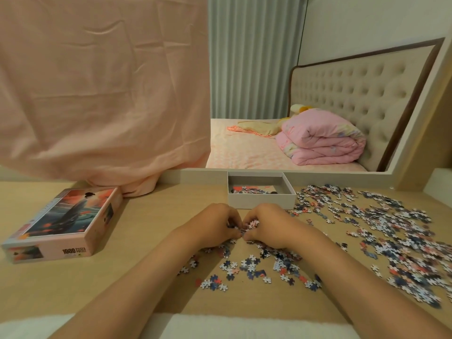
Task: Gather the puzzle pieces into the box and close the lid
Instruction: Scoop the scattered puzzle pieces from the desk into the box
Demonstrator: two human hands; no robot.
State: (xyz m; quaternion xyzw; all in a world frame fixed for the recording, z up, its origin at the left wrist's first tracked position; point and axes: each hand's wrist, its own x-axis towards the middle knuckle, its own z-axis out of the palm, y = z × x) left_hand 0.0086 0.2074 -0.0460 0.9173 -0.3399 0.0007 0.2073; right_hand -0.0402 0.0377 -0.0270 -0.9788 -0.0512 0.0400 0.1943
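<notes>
A white open box (261,201) stands at the back middle of the wooden table, with some puzzle pieces inside it. Its printed pink lid (66,223) lies at the left. My left hand (215,226) and my right hand (266,226) meet just in front of the box, fingers curled around a small heap of puzzle pieces (247,227) cupped between them. Loose puzzle pieces (381,241) cover the right side of the table, and more are scattered in front of my hands (252,267).
A mirror (318,94) stands behind the table and reflects a bed with a pink quilt. A pink cloth (97,94) hangs over its left part down to the table. A white padded edge (220,326) runs along the near side.
</notes>
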